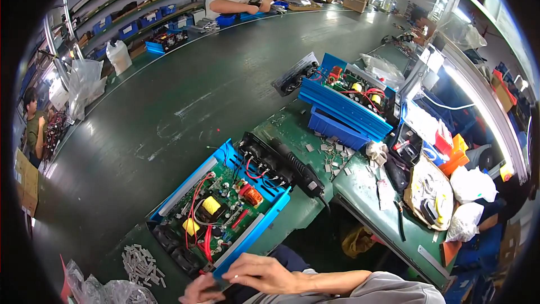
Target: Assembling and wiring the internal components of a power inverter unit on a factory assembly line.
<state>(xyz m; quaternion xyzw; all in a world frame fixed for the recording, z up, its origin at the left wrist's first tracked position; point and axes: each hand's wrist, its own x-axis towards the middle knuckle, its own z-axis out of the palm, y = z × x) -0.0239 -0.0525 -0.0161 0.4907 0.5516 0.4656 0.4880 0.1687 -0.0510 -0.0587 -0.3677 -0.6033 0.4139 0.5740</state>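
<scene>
An open blue metal case (256, 236) lies close in front of me. Inside sits a green circuit board (228, 200) with yellow-wrapped transformers, a copper coil and red wires. Black fans (179, 250) line its near left end; a black panel (261, 160) with red wires leans at the far end. Beside that panel lies a black corded power screwdriver (298, 166). My right hand (264, 273) is at the case's near corner, fingers bent together; what they hold, if anything, is hidden. Low beside it, my left hand (201, 290) is smeared by motion, its fingers unclear.
Small grey strips (142, 264) lie heaped left of the case, near clear plastic bags (109, 291). A second blue case (343, 104) rests on a blue bin (336, 128) at the right, with scattered grey pieces (336, 155). Other people work across the bench.
</scene>
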